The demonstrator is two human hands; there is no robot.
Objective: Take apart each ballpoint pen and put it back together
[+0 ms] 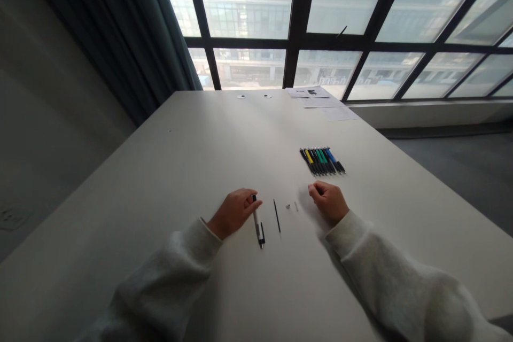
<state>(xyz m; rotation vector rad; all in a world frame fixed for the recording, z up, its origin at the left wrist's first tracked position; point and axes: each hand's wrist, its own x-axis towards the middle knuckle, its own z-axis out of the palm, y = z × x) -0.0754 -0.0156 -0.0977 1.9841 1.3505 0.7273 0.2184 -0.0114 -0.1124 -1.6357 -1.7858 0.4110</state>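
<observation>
My left hand (pixel 237 211) pinches the black far end of a white-and-black pen (pixel 257 224), whose clip and silver push-button point toward me. Just right of it on the table lies a thin dark refill (pixel 277 215), apart from both hands. Farther right are a tiny metallic piece (pixel 288 207), perhaps a pen tip, and a small thin spring (pixel 296 206). My right hand (pixel 328 200) rests closed on the table beside the spring, fingers curled, with no object showing in it.
Beyond my right hand lies a row of several pens (pixel 320 161) with black, yellow, green and blue parts. Paper sheets (pixel 320 102) and two small white pieces (pixel 267 96) lie at the table's far edge. Windows (pixel 244 0) and a dark curtain (pixel 132 26) stand behind.
</observation>
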